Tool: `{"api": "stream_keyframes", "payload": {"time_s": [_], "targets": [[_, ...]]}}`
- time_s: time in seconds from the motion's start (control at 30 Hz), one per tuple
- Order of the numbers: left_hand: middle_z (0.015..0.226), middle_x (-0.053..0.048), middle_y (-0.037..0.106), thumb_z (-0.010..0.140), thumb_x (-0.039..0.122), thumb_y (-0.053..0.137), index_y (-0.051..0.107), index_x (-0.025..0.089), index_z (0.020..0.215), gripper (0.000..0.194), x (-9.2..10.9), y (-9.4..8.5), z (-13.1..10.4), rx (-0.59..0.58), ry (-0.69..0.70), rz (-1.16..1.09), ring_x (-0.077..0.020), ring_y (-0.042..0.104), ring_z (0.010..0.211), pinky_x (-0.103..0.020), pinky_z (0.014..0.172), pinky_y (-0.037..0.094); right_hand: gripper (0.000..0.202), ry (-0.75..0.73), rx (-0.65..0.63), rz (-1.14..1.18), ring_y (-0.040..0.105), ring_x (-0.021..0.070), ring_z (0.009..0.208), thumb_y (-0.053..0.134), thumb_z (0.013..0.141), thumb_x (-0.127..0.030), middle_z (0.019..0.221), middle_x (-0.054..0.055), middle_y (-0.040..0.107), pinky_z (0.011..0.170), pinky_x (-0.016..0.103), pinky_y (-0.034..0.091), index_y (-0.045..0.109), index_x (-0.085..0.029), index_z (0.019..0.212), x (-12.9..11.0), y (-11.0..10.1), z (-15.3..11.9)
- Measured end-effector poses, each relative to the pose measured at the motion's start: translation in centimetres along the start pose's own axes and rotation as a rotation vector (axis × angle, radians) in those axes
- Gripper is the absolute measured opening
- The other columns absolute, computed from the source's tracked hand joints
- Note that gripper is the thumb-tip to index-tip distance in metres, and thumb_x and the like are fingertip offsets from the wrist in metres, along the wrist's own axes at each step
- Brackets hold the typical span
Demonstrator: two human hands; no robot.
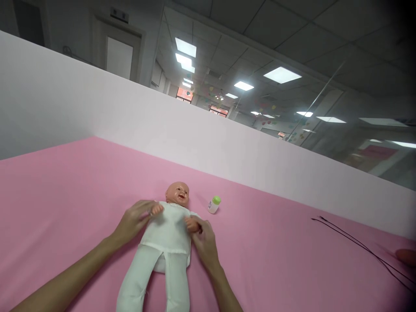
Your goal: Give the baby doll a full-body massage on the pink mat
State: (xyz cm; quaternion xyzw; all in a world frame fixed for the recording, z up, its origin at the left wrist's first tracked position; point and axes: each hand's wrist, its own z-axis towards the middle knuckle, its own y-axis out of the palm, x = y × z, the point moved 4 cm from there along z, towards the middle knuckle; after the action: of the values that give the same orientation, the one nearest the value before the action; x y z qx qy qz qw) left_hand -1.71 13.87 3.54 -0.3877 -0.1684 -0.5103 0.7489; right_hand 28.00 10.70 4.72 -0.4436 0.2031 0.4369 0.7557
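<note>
A baby doll [167,232] in a white cloth top and trousers lies face up on a pink surface, its head away from me. My left hand [134,220] has its fingers closed round the doll's hand at the left side of its chest. On the other side, my right hand [204,240] holds the doll's other hand between thumb and fingers. Just right of the doll's head stands a small white bottle [213,206] with a green cap; neither hand touches it.
The pink cover [276,247] spreads under everything. Thin black cables [360,246] lie at the right, near a blurred brownish object [406,256] at the edge. A low white wall [195,141] runs behind the surface.
</note>
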Motion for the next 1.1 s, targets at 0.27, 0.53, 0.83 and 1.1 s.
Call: {"api": "stream_keyframes", "payload": {"time_s": [0.27,0.53,0.83,1.1], "targets": [[0.089,-0.006,0.073,0.077,0.057,0.078,0.065,0.017,0.098,0.047,-6.0,-1.4,-0.7,0.381,-0.724,-0.441,-0.0263,0.072,0.083,-0.037,0.073,0.059,0.058,0.675,0.388,0.509,0.053,0.0133,0.051,0.084,0.069,-0.056,0.067,-0.003,0.065,0.045,0.025,0.04,0.063,-0.02,0.109,6.5,-2.2,-0.2],[0.119,-0.006,0.077,0.102,0.024,0.055,0.072,0.028,0.12,0.026,0.6,-0.1,-0.3,-0.051,0.171,0.075,-0.022,0.07,0.107,-0.033,0.086,0.056,0.034,-0.174,-0.052,-0.027,0.069,0.0252,0.108,0.059,0.097,-0.022,0.132,0.008,0.072,0.088,0.039,0.057,0.067,-0.027,0.13,-0.1,-0.8,-0.1],[0.115,-0.008,0.076,0.096,0.035,0.063,0.072,0.024,0.116,0.024,-1.6,-0.2,-0.1,0.11,-0.14,-0.086,-0.025,0.07,0.104,-0.036,0.085,0.057,0.032,-0.016,0.063,0.135,0.067,0.0249,0.112,0.058,0.096,-0.025,0.127,0.009,0.072,0.094,0.04,0.056,0.065,-0.025,0.127,1.0,0.5,-0.3],[0.094,-0.009,0.075,0.075,0.055,0.078,0.073,0.015,0.104,0.05,-5.3,-1.7,-0.3,0.36,-0.647,-0.388,-0.027,0.07,0.084,-0.037,0.071,0.057,0.046,0.55,0.343,0.552,0.056,0.0141,0.052,0.083,0.074,-0.051,0.07,-0.002,0.067,0.048,0.026,0.045,0.065,-0.022,0.104,6.5,-1.6,0.0]]}}
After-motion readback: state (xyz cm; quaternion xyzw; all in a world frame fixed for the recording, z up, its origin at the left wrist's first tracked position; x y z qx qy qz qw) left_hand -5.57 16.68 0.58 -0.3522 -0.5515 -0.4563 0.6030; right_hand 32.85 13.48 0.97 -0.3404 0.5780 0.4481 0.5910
